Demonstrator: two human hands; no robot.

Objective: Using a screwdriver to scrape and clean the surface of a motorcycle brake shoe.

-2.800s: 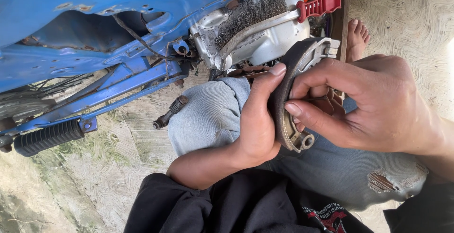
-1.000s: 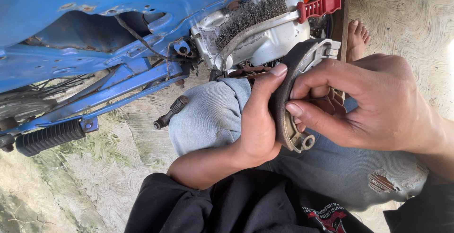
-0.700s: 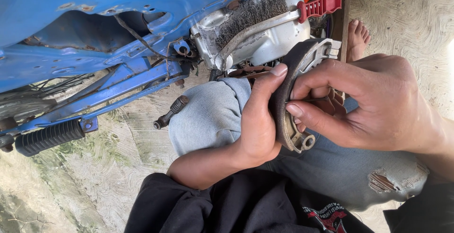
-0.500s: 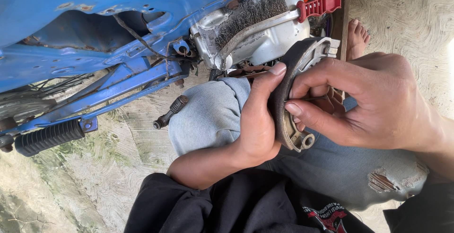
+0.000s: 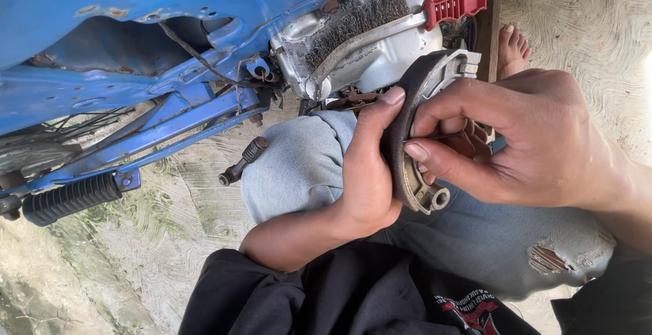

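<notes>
Left hand [image 5: 367, 172] wraps the brake shoe [image 5: 411, 138], fingers curled along its dark lining. Right hand [image 5: 530, 145] pinches the shoe's inner metal side, thumb and fingers closed on it. Shoe sits above the knee [image 5: 299, 165], just below the wire brush [image 5: 360, 19] and blue frame [image 5: 136, 29].

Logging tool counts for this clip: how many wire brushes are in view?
1. The wire brush, with a red handle, lies on the engine casing above the left hand. More may be hidden behind the blue frame.
</notes>
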